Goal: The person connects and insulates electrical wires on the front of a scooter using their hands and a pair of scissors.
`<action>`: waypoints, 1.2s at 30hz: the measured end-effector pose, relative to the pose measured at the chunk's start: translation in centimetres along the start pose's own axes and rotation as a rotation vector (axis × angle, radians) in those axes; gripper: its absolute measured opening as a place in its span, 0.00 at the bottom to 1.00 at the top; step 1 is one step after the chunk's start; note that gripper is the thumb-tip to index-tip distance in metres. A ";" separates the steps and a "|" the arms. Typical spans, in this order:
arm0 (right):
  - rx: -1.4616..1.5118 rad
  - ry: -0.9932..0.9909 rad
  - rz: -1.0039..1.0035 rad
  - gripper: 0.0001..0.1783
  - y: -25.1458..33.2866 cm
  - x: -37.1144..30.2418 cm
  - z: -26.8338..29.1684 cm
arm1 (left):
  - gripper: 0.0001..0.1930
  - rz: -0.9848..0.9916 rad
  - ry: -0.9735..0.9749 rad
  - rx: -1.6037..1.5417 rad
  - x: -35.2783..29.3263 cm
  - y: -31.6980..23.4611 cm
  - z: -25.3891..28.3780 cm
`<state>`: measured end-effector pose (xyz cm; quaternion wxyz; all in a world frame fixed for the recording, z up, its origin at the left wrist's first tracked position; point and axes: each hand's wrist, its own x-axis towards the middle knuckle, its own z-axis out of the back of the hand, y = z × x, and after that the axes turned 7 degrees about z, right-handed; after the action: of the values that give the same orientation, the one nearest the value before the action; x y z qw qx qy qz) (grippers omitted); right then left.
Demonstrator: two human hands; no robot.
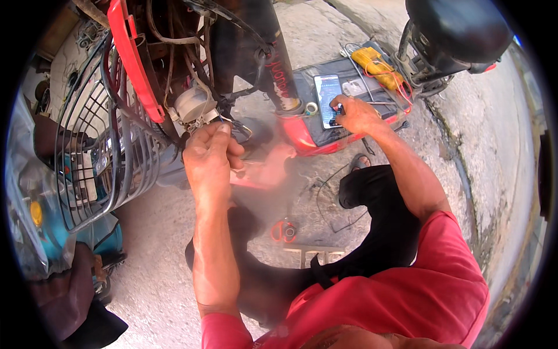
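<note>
My left hand (210, 152) is closed in a pinch at a bundle of thin wires (210, 115), just below a round whitish part (194, 104) on the front of a red electric scooter. The fingers hide the exact spot they grip. A phone (326, 98) with a lit screen lies on the scooter's dark footboard (307, 74). Over its lower right edge rests my right hand (357, 114), fingers curled, one fingertip at the screen. Something small and dark shows under these fingers; its kind is unclear.
A yellow multimeter (376, 67) with red leads lies behind the phone, beside a small tape roll (311, 108). At left hangs a black wire basket (110, 174). Orange-handled scissors or pliers (283, 231) and a loose cable (321, 203) lie on the ground. The black seat (459, 29) is far right.
</note>
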<state>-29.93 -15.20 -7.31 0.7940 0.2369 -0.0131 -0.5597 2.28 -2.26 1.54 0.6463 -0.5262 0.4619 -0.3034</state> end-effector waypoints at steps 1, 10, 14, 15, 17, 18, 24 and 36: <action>-0.007 -0.006 -0.005 0.27 0.0 0.1 0.0 | 0.10 -0.003 -0.011 0.002 0.0 0.0 0.0; -0.003 -0.123 0.010 0.31 0.3 0.5 0.1 | 0.11 -0.011 -0.027 -0.008 -0.3 -0.1 -0.2; -0.007 -0.143 0.021 0.30 0.0 -0.1 0.1 | 0.11 -0.019 -0.014 -0.015 -0.1 0.2 -0.1; -0.002 -0.160 0.031 0.30 -0.1 -0.1 0.1 | 0.12 -0.027 -0.014 -0.012 0.0 0.3 0.0; -0.010 -0.124 0.019 0.30 -0.1 -0.3 0.4 | 0.11 -0.021 -0.009 -0.004 -0.1 0.2 0.1; -0.013 -0.105 0.014 0.30 0.1 -0.4 0.5 | 0.11 -0.018 -0.007 0.000 -0.1 0.2 0.1; -0.029 -0.081 -0.010 0.29 0.3 -0.5 0.4 | 0.12 -0.025 0.002 -0.005 0.2 0.5 0.3; -0.078 -0.016 -0.014 0.27 0.0 -0.4 0.5 | 0.13 0.011 0.013 0.009 0.2 0.2 0.4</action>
<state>-30.20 -15.04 -6.73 0.7985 0.2014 0.0043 -0.5673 2.68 -2.19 1.30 0.6474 -0.5189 0.4674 -0.3052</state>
